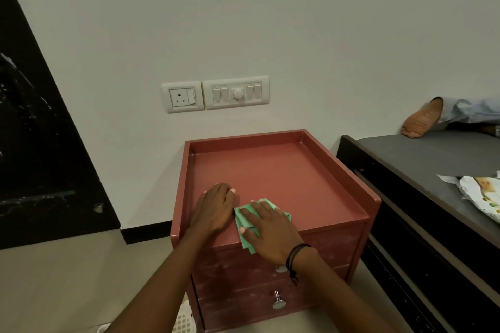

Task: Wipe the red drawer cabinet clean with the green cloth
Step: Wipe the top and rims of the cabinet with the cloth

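Now the right hand (266,227) presses flat on the green cloth (244,224) atop the red cabinet (276,170); left hand (213,207) lies spread, bracing. Long, overlapping strokes toward the far corners would serve best.

No text, label, brand or number can be read anywhere; the switch plates (215,94) on the wall bear no markings that can be made out; the printed wrapper (481,194) on the bed shows only coloured patterns, too small and blurred to give any words.
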Tool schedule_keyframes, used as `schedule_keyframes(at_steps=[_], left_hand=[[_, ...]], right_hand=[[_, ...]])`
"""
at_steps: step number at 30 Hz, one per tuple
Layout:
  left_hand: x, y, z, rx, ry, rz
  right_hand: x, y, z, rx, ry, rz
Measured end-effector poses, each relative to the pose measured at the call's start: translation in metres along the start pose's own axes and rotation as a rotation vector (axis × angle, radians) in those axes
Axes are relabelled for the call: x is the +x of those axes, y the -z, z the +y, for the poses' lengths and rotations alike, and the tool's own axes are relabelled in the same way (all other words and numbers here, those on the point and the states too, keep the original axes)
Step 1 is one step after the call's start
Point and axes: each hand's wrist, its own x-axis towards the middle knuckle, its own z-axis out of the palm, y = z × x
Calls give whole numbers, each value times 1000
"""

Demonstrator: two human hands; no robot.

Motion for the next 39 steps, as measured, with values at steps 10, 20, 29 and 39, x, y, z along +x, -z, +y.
schedule_keyframes(at_steps=[10,20,29,39], left_hand=[[-6,-2,-3,-142,36,262],[15,-12,-14,-136,145,250],[-11,17,11,17,82,225],[-15,96,-20,-264,399,66]], right_hand=[[140,6,27,-30,-33,-86],[275,-5,47,9,-112,-102],[187,-4,-4,-65,17,-148],[37,-23,-80,43,163,-59]])
